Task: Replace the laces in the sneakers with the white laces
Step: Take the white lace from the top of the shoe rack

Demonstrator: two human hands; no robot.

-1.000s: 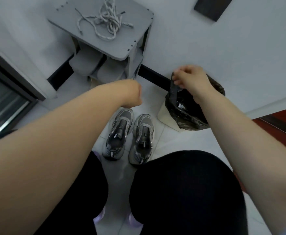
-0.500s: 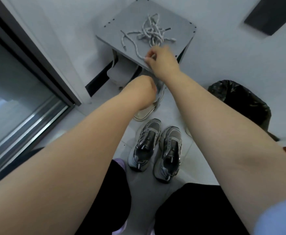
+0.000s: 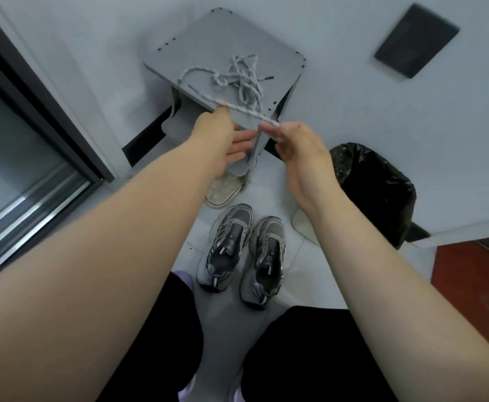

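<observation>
White lace (image 3: 246,111) at fingertips (image 3: 267,129) of right hand (image 3: 300,161)

Your left forearm (image 3: 107,242) comes in from 8 o'clock and your right forearm (image 3: 382,271) from 4 o'clock, both reaching toward 12 o'clock. Your left hand (image 3: 223,140) has its fingers (image 3: 239,146) straight, pointing toward 3 o'clock. Your right hand (image 3: 298,152), near it at its 3 o'clock side, pinches a white lace (image 3: 246,109) in curled fingertips (image 3: 268,129).
</observation>
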